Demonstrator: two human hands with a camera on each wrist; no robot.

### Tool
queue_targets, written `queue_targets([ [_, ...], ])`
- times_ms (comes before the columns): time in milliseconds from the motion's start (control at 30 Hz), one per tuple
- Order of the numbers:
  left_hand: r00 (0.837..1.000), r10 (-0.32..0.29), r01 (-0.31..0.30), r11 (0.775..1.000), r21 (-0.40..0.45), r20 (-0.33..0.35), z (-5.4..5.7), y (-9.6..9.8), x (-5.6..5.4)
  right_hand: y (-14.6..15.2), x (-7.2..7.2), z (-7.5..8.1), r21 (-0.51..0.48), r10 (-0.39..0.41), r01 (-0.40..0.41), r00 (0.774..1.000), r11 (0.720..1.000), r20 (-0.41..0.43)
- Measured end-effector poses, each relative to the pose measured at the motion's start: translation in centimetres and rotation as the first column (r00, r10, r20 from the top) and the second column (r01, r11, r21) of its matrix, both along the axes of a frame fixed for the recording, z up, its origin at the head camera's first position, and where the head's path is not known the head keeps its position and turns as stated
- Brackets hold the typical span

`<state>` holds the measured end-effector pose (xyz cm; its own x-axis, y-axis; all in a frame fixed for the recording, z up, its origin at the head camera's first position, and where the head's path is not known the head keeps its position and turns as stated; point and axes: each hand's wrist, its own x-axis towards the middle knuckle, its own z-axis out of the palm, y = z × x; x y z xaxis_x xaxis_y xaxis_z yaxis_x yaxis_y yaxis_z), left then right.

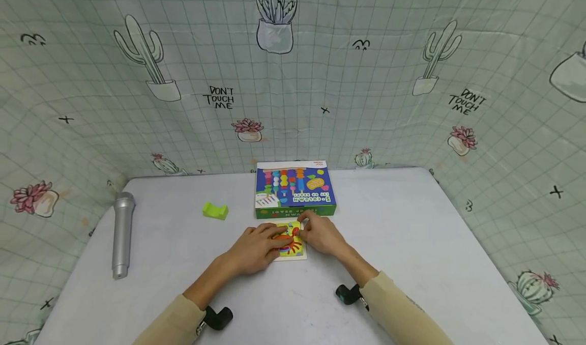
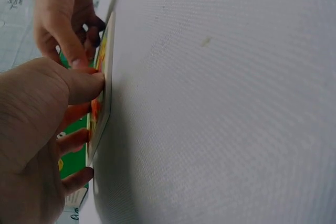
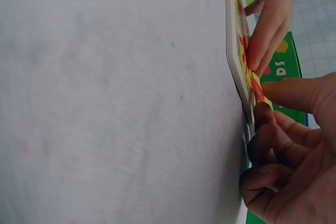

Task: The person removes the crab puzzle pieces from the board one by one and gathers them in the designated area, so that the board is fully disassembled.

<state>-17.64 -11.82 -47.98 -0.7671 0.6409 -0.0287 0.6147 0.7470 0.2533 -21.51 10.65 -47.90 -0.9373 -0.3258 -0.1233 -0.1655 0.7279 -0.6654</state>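
On the white, fine-textured worktop (image 1: 412,218), just beside the blue-and-green box (image 1: 295,188): thin, rectangular, brightly printed board (image 1: 293,252). Left hand (image 1: 252,250), fingers extended, lies across its face; right hand (image 1: 324,234) pinches its right edge, fingers curled.

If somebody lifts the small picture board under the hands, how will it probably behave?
The picture board is probably stiff, because its pale edge looks straight. It is likely light, being small and thin. It seems unlikely to roll, having a flat shape.
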Motion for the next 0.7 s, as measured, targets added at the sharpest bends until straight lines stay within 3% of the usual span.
queue_targets([
  [267,1.000,0.002,-0.002,1.000,0.000,0.004,-0.2,0.1,0.0,0.1,0.0,-0.1,-0.128,-0.061,0.053,0.996,0.990,-0.064],
  [500,1.000,-0.004,0.004,1.000,-0.004,0.011,-0.4,0.0,0.0,1.2,0.0,0.7,-0.244,-0.067,0.075,0.997,0.967,0.041],
  [700,1.000,0.006,-0.005,1.000,-0.008,0.015,-0.3,0.0,0.0,3.8,-0.4,1.3,-0.250,-0.100,0.120,0.991,0.961,0.090],
])
